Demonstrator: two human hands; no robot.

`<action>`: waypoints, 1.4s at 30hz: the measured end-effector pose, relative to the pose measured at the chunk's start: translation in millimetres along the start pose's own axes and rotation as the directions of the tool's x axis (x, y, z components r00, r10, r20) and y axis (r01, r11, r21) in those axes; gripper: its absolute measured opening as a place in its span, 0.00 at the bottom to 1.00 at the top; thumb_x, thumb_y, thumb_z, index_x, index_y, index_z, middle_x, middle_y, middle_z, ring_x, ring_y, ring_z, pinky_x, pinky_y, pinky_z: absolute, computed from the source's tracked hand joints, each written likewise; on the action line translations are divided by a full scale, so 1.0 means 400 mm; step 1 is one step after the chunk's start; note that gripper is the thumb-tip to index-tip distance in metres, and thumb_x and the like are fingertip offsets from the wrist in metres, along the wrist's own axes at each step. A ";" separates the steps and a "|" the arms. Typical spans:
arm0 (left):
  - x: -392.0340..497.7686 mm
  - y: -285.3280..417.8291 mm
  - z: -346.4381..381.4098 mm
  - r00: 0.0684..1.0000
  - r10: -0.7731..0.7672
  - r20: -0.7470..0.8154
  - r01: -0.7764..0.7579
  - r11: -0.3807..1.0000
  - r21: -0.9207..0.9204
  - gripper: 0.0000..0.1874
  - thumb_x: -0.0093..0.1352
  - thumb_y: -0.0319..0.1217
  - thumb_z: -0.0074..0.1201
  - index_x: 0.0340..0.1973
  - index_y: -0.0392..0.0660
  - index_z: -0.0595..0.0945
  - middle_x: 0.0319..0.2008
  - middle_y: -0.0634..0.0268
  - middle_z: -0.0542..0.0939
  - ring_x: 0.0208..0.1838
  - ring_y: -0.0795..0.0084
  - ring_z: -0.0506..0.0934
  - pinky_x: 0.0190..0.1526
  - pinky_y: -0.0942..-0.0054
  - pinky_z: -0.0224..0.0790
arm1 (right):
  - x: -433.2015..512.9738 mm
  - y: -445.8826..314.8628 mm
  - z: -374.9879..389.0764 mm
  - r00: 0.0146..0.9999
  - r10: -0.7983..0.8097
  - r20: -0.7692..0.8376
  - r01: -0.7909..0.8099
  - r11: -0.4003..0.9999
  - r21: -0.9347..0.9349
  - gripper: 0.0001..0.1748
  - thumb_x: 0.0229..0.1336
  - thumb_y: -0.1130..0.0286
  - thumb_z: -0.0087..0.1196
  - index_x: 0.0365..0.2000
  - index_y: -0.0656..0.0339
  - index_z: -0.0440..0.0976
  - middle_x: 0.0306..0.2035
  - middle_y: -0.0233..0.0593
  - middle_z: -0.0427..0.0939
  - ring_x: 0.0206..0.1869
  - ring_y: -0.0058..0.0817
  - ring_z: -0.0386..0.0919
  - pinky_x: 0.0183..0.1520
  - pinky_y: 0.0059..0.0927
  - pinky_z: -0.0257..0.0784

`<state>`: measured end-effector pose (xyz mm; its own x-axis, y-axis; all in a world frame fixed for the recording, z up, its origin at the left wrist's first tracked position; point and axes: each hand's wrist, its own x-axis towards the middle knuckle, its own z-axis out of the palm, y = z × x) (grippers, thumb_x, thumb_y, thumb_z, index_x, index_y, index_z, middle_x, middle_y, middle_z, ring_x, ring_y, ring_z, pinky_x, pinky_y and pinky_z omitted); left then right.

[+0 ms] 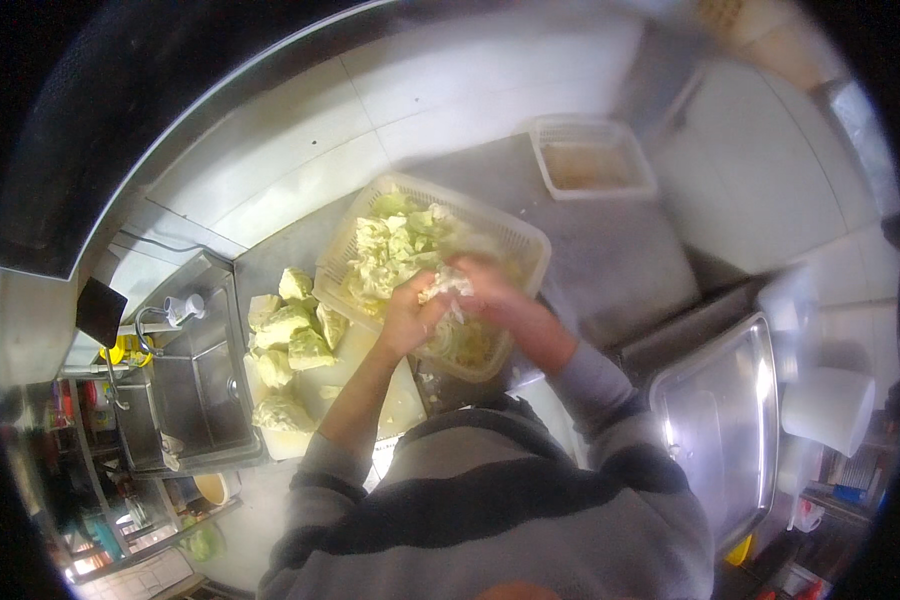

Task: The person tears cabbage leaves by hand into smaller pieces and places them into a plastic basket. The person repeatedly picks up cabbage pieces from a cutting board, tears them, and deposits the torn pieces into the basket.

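Note:
Both my hands hold a pale piece of cabbage (450, 285) over a white plastic basket (529, 244). My left hand (411, 313) grips it from the left side, with the thumb towards the middle. On the right side my right hand (491, 289) has hold of it too, blurred by motion. Torn cabbage leaves (394, 240) are heaped in the far left part of the basket, and paler shreds lie in its near part. Left of the basket, several cabbage chunks (289, 334) sit on and around a whitish cutting board (375, 375).
A metal sink (195, 375) with a tap adjoins the counter on the left. Another white basket (596, 161), with something brownish at its bottom, stands at the far right. Close on my right is a large metal tray (720, 427). A tiled wall (420, 97) rises behind the counter.

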<state>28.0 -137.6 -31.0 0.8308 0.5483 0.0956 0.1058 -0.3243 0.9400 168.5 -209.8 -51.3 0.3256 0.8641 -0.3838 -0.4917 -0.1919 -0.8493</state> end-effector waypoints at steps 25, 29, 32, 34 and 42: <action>0.020 -0.013 -0.022 0.980 -0.137 0.145 0.142 0.990 -0.022 0.16 0.65 0.25 0.53 0.49 0.41 0.71 0.41 0.65 0.74 0.44 0.76 0.72 0.46 0.75 0.67 | 0.008 0.001 -0.050 0.890 -0.386 0.241 0.454 0.709 -0.540 0.15 0.58 0.64 0.53 0.41 0.63 0.69 0.33 0.36 0.74 0.36 0.22 0.71 0.39 0.26 0.68; 0.011 -0.009 -0.010 0.994 -0.006 0.106 0.009 1.000 -0.023 0.13 0.66 0.29 0.54 0.46 0.42 0.75 0.36 0.61 0.79 0.38 0.73 0.76 0.41 0.75 0.68 | 0.003 -0.007 -0.029 0.899 -0.342 0.273 0.437 0.686 -0.582 0.14 0.59 0.62 0.49 0.38 0.64 0.71 0.32 0.38 0.75 0.35 0.22 0.72 0.37 0.27 0.68; 0.005 -0.010 0.004 0.999 -0.019 0.041 0.015 0.996 0.084 0.13 0.66 0.30 0.53 0.46 0.43 0.76 0.35 0.59 0.81 0.36 0.70 0.77 0.39 0.74 0.69 | -0.010 0.000 -0.001 0.969 -0.239 0.059 0.246 0.954 -0.172 0.16 0.60 0.60 0.49 0.38 0.65 0.72 0.30 0.43 0.75 0.33 0.25 0.74 0.37 0.29 0.70; 0.005 -0.016 0.016 0.999 -0.030 -0.034 0.034 0.991 0.126 0.13 0.66 0.30 0.52 0.46 0.42 0.75 0.34 0.59 0.80 0.34 0.70 0.77 0.38 0.73 0.70 | -0.008 0.009 0.001 0.984 -0.130 -0.123 0.136 0.990 0.039 0.17 0.60 0.60 0.48 0.38 0.66 0.72 0.31 0.45 0.76 0.34 0.28 0.74 0.38 0.31 0.70; 0.035 -0.037 0.016 0.910 -0.256 -0.327 0.240 0.967 -0.088 0.19 0.71 0.39 0.43 0.47 0.35 0.72 0.37 0.53 0.76 0.40 0.67 0.74 0.42 0.70 0.67 | 0.054 0.044 -0.075 0.716 -0.676 0.174 0.469 0.282 -0.837 0.24 0.57 0.53 0.50 0.45 0.62 0.71 0.43 0.52 0.74 0.42 0.41 0.75 0.45 0.40 0.69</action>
<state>41.8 -130.1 -45.7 0.5496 0.8341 -0.0463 0.2536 -0.1138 0.9606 191.2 -208.4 -85.5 0.4248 0.8298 0.3619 0.6900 -0.0379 -0.7228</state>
